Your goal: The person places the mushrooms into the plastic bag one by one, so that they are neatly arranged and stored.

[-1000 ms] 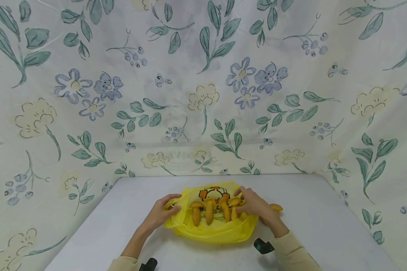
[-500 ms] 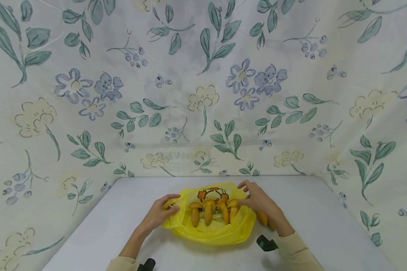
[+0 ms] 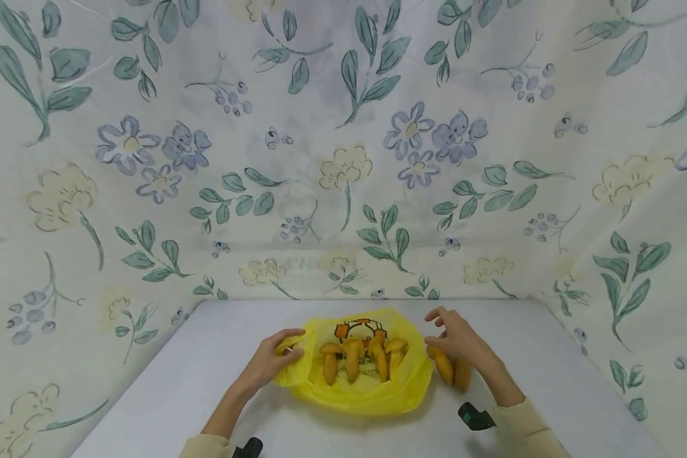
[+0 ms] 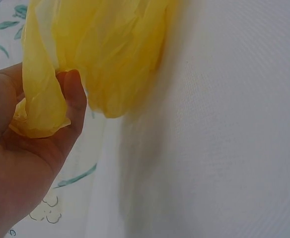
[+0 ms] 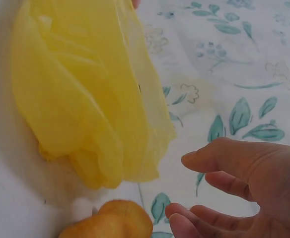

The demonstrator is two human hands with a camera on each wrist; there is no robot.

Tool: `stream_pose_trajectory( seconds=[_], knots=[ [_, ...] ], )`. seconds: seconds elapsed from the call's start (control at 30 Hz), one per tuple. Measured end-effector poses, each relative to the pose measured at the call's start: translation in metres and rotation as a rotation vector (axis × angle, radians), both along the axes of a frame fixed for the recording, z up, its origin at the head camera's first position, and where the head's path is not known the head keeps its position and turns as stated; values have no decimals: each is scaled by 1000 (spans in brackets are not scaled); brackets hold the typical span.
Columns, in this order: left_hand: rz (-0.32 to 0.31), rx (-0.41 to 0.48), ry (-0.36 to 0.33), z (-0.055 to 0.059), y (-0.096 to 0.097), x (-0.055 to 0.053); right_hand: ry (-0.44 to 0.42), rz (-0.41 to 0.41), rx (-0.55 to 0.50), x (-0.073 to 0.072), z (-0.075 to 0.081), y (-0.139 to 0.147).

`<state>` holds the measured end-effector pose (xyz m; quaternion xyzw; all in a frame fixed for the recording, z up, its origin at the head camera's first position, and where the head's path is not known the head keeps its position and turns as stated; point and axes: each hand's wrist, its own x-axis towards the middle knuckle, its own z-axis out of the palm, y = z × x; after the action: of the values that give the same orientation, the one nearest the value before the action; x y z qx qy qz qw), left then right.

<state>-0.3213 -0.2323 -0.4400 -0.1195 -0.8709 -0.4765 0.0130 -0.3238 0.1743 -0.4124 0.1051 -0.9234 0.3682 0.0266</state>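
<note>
A yellow plastic bag (image 3: 366, 404) lies spread open on the table, and several brown mushrooms (image 3: 352, 362) stand in a row within it. My left hand (image 3: 266, 362) grips the bag's left edge; in the left wrist view the thin plastic (image 4: 43, 99) is bunched between thumb and fingers. To the right of the bag, my right hand (image 3: 460, 337) hovers with fingers parted and nothing in them. Just below it lie two mushrooms (image 3: 444, 367), their caps partly hidden by the hand. Rounded brown mushroom surfaces (image 5: 125, 218) show at the bottom of the right wrist view.
The white table (image 3: 549, 381) extends on both sides of the bag. A floral-print sheet (image 3: 343, 191) hangs behind and along the sides. Dark wrist-worn devices (image 3: 475, 416) sit near both forearms.
My right hand has moved right, from the row of mushrooms in the bag to above the two outside it, which are now more exposed. My left hand stays on the bag's edge.
</note>
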Motion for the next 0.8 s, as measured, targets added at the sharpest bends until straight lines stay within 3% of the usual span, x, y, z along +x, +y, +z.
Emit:
stream_pose_trajectory(
  seconds=[0.53,0.8],
  knots=[
    [8,-10,0,1,4,0,-30,13,69,6,0,25],
    [10,-12,-7,0,4,0,-53,-1,89,9,-11,38]
  ],
)
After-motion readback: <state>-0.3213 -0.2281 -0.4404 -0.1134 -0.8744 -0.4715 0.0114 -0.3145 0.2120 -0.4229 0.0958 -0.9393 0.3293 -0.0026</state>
